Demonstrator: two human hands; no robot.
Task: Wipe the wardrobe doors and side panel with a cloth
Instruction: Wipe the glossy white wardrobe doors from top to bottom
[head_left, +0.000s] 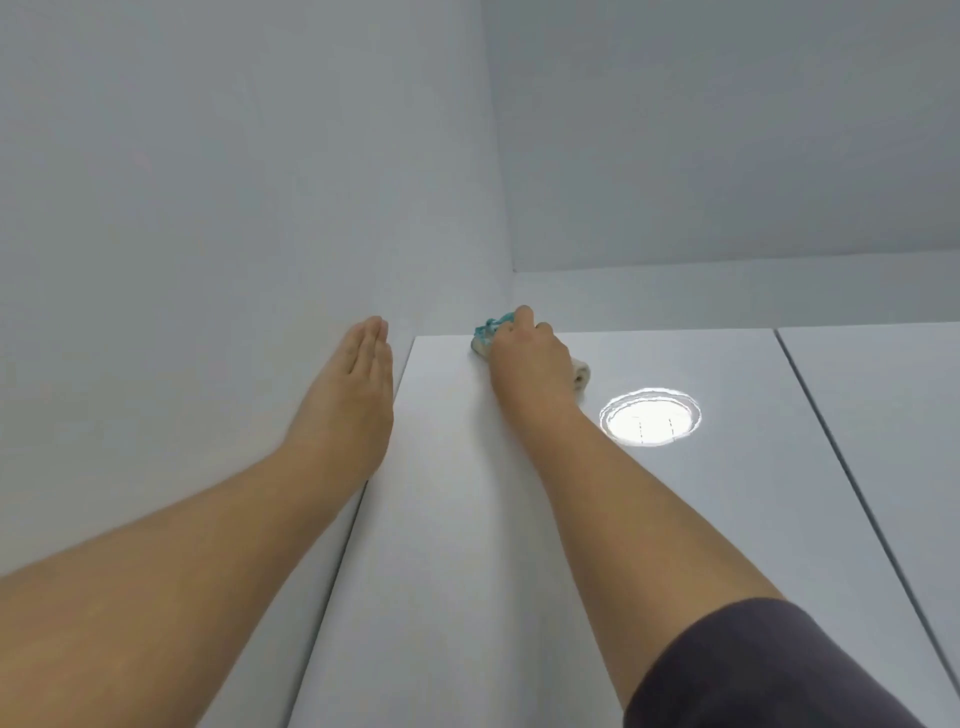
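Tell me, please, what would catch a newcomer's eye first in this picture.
The right hand stands out first, gripping a bunched teal-and-white cloth against the top left corner of a glossy wardrobe door. The left hand lies flat, fingers straight, on the pale surface just left of that door. A bright round glare shines on the door, right of the cloth.
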